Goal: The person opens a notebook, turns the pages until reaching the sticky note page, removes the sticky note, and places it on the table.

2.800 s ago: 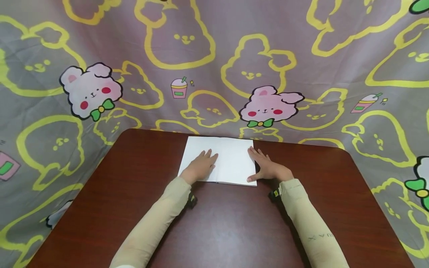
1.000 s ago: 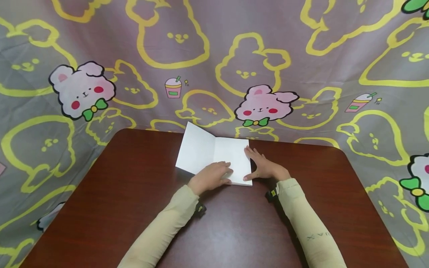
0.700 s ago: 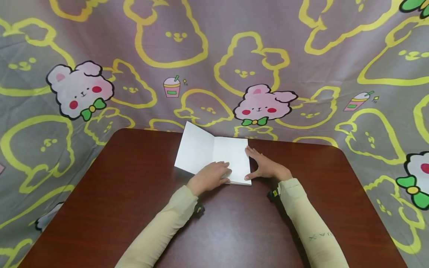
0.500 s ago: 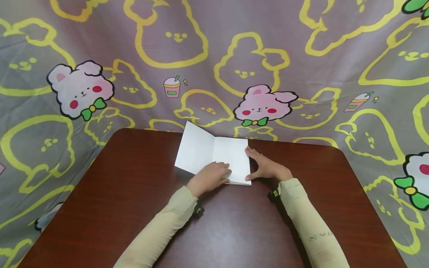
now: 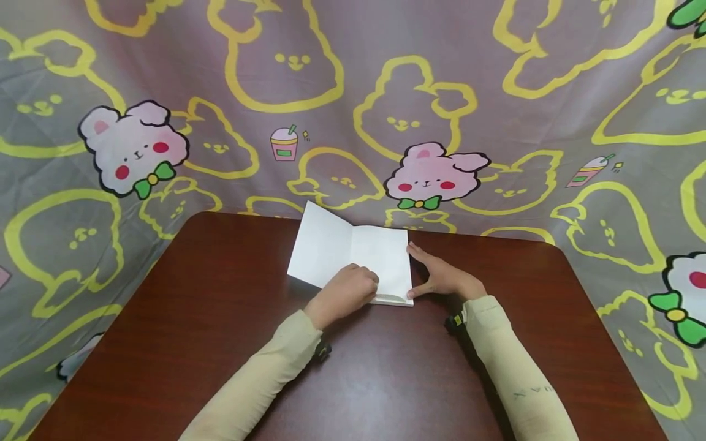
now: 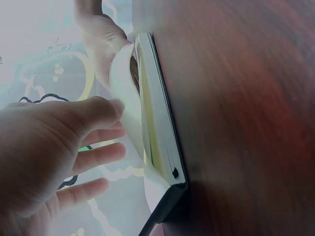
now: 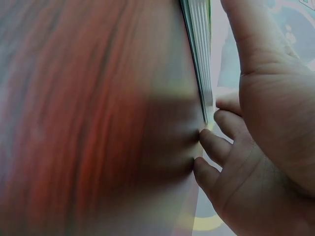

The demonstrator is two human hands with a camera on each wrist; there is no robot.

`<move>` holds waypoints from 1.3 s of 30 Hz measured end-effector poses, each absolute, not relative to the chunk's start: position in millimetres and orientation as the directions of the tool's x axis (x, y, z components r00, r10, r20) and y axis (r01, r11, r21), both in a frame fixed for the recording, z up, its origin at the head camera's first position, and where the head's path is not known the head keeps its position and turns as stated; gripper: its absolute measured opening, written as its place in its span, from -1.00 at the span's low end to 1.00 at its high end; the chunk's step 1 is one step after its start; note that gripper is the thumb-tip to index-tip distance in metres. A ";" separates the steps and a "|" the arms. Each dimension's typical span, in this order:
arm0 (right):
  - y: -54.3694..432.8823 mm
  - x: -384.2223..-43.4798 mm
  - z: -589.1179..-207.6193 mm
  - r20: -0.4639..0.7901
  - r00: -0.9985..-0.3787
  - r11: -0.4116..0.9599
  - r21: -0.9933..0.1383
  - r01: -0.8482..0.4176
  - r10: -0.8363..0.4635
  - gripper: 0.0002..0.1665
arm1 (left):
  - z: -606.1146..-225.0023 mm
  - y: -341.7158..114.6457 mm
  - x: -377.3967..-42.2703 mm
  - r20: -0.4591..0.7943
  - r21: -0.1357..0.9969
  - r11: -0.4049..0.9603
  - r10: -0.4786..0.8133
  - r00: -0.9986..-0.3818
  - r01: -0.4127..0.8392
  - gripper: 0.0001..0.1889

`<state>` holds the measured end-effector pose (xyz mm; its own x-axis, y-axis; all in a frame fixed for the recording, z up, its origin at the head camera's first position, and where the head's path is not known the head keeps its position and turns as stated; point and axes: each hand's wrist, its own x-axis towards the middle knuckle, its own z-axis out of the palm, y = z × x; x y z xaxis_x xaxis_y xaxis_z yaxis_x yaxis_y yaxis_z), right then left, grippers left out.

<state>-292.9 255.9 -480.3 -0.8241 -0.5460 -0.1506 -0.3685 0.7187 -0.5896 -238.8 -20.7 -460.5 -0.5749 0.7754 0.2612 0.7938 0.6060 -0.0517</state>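
Note:
An open notebook (image 5: 380,254) with blank white pages and a dark cover lies at the table's far side. Its left half (image 5: 321,245) tilts up off the tabletop. My left hand (image 5: 346,293) is over the lower middle, fingers curled, pinching a page (image 6: 127,98) that bulges above the stack in the left wrist view. Some left fingertips are hidden. My right hand (image 5: 444,277) rests at the notebook's right edge, thumb at the lower corner and fingers spread farther up. In the right wrist view its fingertips reach down beside the page edges (image 7: 199,49).
The brown wooden table (image 5: 364,373) extends around the notebook. A grey curtain (image 5: 331,79) with yellow outlines and cartoon bunnies hangs behind and at both sides. Small dark cameras (image 5: 455,322) are strapped below the sleeves.
The notebook's left half has risen from flat, and my left hand has moved right. Its fingers have since curled, and a page now bulges. The right hand stays at the edge.

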 end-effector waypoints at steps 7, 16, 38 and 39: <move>256.8 -291.1 -478.7 -0.168 -0.845 0.743 -0.582 -0.331 -0.508 0.50 | -456.3 -24.9 -235.0 0.333 -0.052 0.634 0.739 -0.585 0.771 -0.78; 248.4 -295.7 -483.1 -0.060 -0.822 0.673 -0.609 -0.420 -0.567 0.41 | -457.1 -28.9 -232.0 0.419 -0.046 0.685 0.674 -0.608 0.727 -0.83; 238.7 -291.8 -479.5 -0.116 -0.803 0.702 -0.569 -0.429 -0.585 0.42 | -452.7 -39.4 -222.5 0.552 0.063 0.777 0.496 -0.670 0.627 -0.86; 238.8 -291.7 -479.0 -0.120 -0.801 0.702 -0.568 -0.429 -0.587 0.42 | -452.4 -39.8 -222.4 0.559 0.068 0.777 0.490 -0.669 0.626 -0.86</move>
